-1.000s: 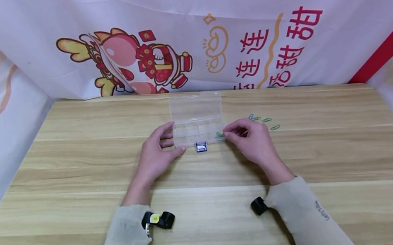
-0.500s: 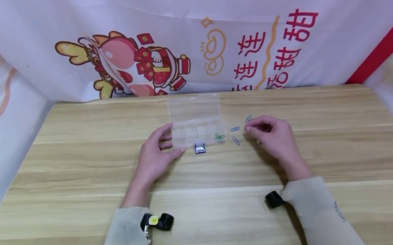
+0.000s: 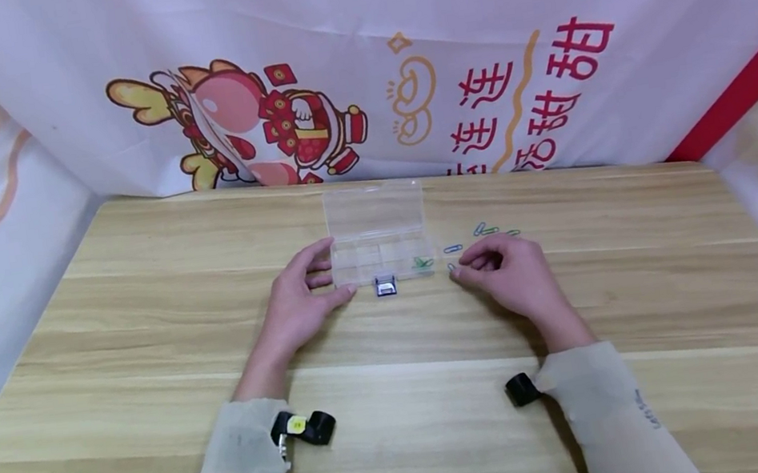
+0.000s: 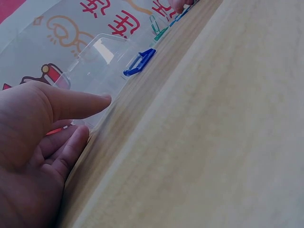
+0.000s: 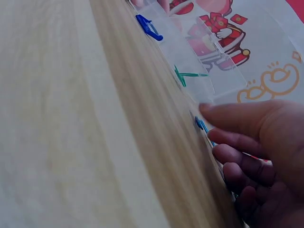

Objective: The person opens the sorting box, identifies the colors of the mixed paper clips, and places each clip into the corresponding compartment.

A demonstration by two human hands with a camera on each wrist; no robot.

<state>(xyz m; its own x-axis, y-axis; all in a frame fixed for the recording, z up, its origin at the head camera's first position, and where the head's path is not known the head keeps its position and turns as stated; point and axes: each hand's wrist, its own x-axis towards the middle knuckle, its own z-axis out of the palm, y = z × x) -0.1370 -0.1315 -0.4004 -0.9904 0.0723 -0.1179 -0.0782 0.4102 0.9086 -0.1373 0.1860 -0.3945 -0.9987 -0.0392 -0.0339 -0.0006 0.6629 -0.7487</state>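
Left hand (image 3: 296,296) half-curled round left end of clear box (image 3: 368,252), holding it. Right wrist view shows gap, unclear from head view, between thumb and index of right hand (image 3: 511,270) at blue paperclip (image 3: 451,267), just right of box; cannot tell if held. Half second ago, right hand farther from box; green paperclips (image 3: 422,263) inside unchanged.

The left forearm (image 3: 232,459) is aimed toward one o'clock, the right forearm (image 3: 614,405) toward eleven; the left hand (image 3: 296,296) is spread thumb-to-forefinger, the right hand (image 3: 511,270) loosely curled.
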